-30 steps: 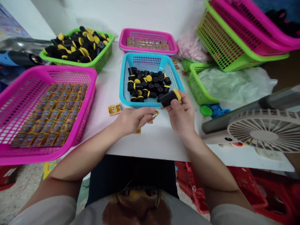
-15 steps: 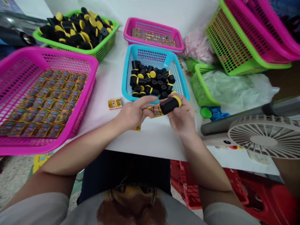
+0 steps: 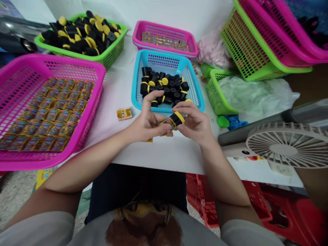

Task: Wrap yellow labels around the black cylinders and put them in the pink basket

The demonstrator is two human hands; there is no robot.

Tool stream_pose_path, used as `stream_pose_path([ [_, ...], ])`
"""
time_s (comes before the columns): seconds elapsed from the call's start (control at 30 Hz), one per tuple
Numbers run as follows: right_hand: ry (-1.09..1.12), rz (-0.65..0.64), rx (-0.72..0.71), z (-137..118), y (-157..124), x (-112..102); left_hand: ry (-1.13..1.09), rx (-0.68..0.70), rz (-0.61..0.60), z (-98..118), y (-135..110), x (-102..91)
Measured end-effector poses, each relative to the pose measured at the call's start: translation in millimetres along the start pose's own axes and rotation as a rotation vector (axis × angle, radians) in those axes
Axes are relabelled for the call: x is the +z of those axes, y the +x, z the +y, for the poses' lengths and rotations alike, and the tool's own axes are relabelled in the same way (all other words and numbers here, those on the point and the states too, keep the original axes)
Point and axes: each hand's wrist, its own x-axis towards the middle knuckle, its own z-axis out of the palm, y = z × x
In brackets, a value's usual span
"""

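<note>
Workshop, white worktable (image 3: 169,155), 2 baskets (image 3: 197,91) of black cylinders (image 3: 167,90), pink basket (image 3: 25,165) of packs (image 3: 53,113)

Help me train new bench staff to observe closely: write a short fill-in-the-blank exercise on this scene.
1. The left hand holds a printed wrapper, and the right hand is at the ____ end of the black piece.
2. The middle basket, just beyond the hands, is ____ in colour.
3. The large basket holding rows of printed packets is ____ in colour.
4. The fan is on the person's ____ side.

Missing words: yellow; blue; pink; right.
</note>
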Motion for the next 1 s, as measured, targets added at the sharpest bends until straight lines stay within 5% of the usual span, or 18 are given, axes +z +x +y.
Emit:
stream_pose_path([
  [0.27,0.062,0.013,0.085,-9.4,-2.8,3.5,-0.175,-0.071,-0.072,-6.9,5.9,-4.7],
  [0.43,0.171,-0.036,0.089,-6.9,-4.7,10.9,-0.179,-0.114,-0.016,-1.8,5.0,-5.6],
  [0.53,0.042,-0.039,0.000,-2.7,-5.4,11.7,-0.167,-0.112,0.021,-2.0,5.2,-4.0],
  [0.7,-0.374,0.057,-0.345,5.8,-10.5,13.2,-0.237,-0.086,0.118,-5.2,6.7,0.3],
  [0.83,-0.551,0.067,-0.373,6.4,-15.5,19.9,-0.354,-0.137,0.088,-3.1,5.9,6.1],
  [1.0,-0.494,0.056,-0.428,0.5,-19.7,36.8,-0.293,-0.159,-0.055,1.2,3.6,10.6],
])
